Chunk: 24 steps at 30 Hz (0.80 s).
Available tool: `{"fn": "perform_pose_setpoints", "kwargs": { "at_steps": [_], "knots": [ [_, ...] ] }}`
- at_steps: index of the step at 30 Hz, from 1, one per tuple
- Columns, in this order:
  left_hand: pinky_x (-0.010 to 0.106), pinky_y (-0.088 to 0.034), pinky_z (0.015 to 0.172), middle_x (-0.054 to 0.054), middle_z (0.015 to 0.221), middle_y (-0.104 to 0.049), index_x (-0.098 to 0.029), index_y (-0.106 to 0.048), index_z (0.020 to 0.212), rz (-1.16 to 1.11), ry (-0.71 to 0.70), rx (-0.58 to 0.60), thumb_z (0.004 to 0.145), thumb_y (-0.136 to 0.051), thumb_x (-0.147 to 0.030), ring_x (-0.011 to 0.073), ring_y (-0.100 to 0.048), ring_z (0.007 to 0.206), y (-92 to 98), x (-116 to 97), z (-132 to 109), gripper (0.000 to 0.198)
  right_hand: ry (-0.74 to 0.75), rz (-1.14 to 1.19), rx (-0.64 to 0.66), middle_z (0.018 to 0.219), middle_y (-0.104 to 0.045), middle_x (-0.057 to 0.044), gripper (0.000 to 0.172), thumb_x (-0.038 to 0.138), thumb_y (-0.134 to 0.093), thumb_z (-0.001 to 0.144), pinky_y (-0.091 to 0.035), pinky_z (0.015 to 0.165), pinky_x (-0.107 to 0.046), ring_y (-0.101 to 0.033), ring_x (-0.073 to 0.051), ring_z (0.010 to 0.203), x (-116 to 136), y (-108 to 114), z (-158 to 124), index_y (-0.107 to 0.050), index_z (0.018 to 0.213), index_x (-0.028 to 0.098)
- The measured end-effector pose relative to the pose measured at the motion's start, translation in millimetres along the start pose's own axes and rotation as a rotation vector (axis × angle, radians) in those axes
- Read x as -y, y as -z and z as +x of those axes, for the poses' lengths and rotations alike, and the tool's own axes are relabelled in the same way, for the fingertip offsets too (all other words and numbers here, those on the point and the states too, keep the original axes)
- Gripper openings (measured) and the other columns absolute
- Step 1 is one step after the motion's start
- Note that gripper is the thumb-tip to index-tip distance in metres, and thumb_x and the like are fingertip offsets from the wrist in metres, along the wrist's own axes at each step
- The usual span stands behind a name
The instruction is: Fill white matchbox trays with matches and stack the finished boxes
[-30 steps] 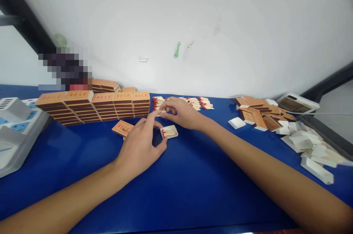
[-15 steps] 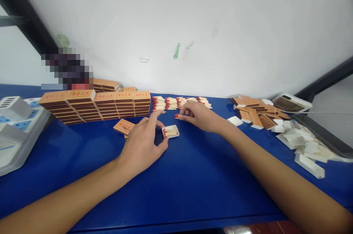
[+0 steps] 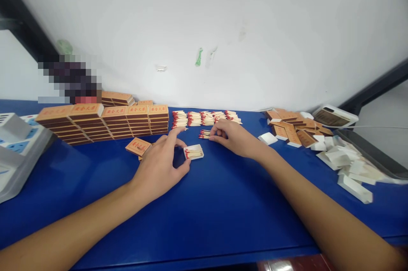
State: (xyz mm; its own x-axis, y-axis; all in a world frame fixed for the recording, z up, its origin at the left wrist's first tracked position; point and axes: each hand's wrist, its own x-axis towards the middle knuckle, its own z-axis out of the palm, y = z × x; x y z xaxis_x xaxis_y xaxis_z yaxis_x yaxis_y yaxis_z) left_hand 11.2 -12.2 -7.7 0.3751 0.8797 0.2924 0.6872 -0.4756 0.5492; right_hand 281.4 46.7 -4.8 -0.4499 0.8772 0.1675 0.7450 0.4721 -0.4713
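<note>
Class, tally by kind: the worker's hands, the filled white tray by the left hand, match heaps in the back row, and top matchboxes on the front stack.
Left hand and right hand: 2
White tray: 1
Match heaps: 5
Top matchboxes: 5
Total: 13

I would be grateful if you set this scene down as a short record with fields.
Surface: glossy blue tabletop
Left hand: the left hand curves around the left end of a small white rectangular tray
Tray contents: red-headed pale matchsticks, lying flat
Right hand: the right hand has its fingertips at the ends of some loose red-headed matchsticks
By the wall: a row of matchstick piles
Left side: stacked orange-brown cardboard matchboxes
Right side: jumbled orange-brown cardboard matchbox pieces, near white cardboard pieces
</note>
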Motion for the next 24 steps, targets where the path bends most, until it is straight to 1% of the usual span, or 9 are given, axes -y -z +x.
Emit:
{"fn": "perform_pose_setpoints", "kwargs": {
  "at_steps": [4, 7, 9, 11, 14, 16, 18, 21, 24],
  "knots": [
    [0.046, -0.051, 0.101, 0.0, 0.117, -0.075, -0.029, -0.036, 0.153, -0.004, -0.002, -0.005, 0.09, -0.071, -0.022, 0.0269, -0.065, 0.118, -0.8, 1, 0, 0.072, -0.012, -0.004, -0.013, 0.086, -0.065, -0.002, 0.012, 0.025, -0.068, 0.1, -0.038, 0.064, -0.028, -0.053, -0.015, 0.071, -3, -1, -2, -0.07, 0.089, 0.019],
    [0.046, -0.051, 0.1, 0.001, 0.117, -0.075, -0.029, -0.036, 0.153, -0.005, -0.006, -0.004, 0.09, -0.071, -0.022, 0.0271, -0.065, 0.118, -0.4, 1, 0, 0.073, -0.01, -0.02, -0.046, 0.084, -0.064, -0.002, 0.011, 0.023, -0.07, 0.098, -0.039, 0.065, -0.028, -0.053, -0.015, 0.071, -4, 4, -3, -0.07, 0.087, 0.019],
    [0.046, -0.051, 0.1, 0.001, 0.116, -0.076, -0.029, -0.036, 0.153, -0.005, -0.004, -0.003, 0.09, -0.071, -0.021, 0.0273, -0.065, 0.118, 0.1, 1, 0, 0.073, -0.011, -0.01, -0.076, 0.082, -0.063, -0.001, 0.01, 0.021, -0.072, 0.096, -0.04, 0.065, -0.029, -0.053, -0.015, 0.071, 0, 8, -4, -0.071, 0.086, 0.019],
    [0.046, -0.051, 0.1, 0.0, 0.116, -0.076, -0.028, -0.036, 0.153, -0.005, -0.005, 0.0, 0.09, -0.071, -0.021, 0.0274, -0.065, 0.119, 0.5, 1, 0, 0.073, -0.008, 0.052, -0.094, 0.081, -0.063, 0.0, 0.009, 0.023, -0.073, 0.096, -0.04, 0.064, -0.029, -0.052, -0.014, 0.068, 9, 10, -6, -0.072, 0.087, 0.02],
    [0.046, -0.05, 0.101, 0.0, 0.117, -0.076, -0.029, -0.035, 0.154, -0.007, -0.017, 0.004, 0.089, -0.072, -0.021, 0.0272, -0.065, 0.12, -0.1, 1, -1, 0.074, 0.015, 0.172, -0.087, 0.081, -0.063, 0.0, 0.01, 0.028, -0.075, 0.095, -0.042, 0.064, -0.028, -0.054, -0.014, 0.069, 31, 5, -10, -0.074, 0.088, 0.021],
    [0.046, -0.05, 0.102, 0.0, 0.118, -0.076, -0.03, -0.035, 0.153, -0.014, -0.029, 0.001, 0.09, -0.072, -0.022, 0.027, -0.065, 0.119, -1.0, 1, -1, 0.074, 0.029, 0.203, -0.047, 0.082, -0.062, 0.0, 0.009, 0.026, -0.075, 0.095, -0.043, 0.066, -0.028, -0.055, -0.013, 0.072, 45, -1, -13, -0.075, 0.088, 0.021],
    [0.046, -0.05, 0.102, 0.0, 0.118, -0.076, -0.03, -0.035, 0.153, -0.021, -0.036, -0.005, 0.09, -0.072, -0.022, 0.0269, -0.066, 0.118, -1.8, 2, -1, 0.074, 0.033, 0.192, 0.006, 0.083, -0.061, 0.0, 0.005, 0.023, -0.074, 0.095, -0.043, 0.067, -0.028, -0.056, -0.013, 0.072, 53, -6, -14, -0.075, 0.09, 0.022],
    [0.046, -0.05, 0.103, 0.0, 0.119, -0.075, -0.03, -0.034, 0.155, -0.014, -0.039, -0.007, 0.09, -0.071, -0.022, 0.0269, -0.066, 0.12, -2.0, 3, -1, 0.075, 0.022, 0.15, 0.014, 0.083, -0.062, 0.0, 0.004, 0.023, -0.071, 0.098, -0.042, 0.066, -0.028, -0.056, -0.014, 0.073, 51, -4, -15, -0.075, 0.097, 0.022],
    [0.046, -0.05, 0.103, -0.001, 0.12, -0.075, -0.03, -0.032, 0.155, -0.003, -0.05, -0.002, 0.091, -0.071, -0.022, 0.0267, -0.064, 0.122, -1.2, 3, -1, 0.076, 0.002, 0.089, -0.016, 0.084, -0.064, -0.001, 0.007, 0.024, -0.068, 0.099, -0.042, 0.067, -0.029, -0.056, -0.015, 0.074, 39, 4, -15, -0.072, 0.095, 0.021]
  ]
}}
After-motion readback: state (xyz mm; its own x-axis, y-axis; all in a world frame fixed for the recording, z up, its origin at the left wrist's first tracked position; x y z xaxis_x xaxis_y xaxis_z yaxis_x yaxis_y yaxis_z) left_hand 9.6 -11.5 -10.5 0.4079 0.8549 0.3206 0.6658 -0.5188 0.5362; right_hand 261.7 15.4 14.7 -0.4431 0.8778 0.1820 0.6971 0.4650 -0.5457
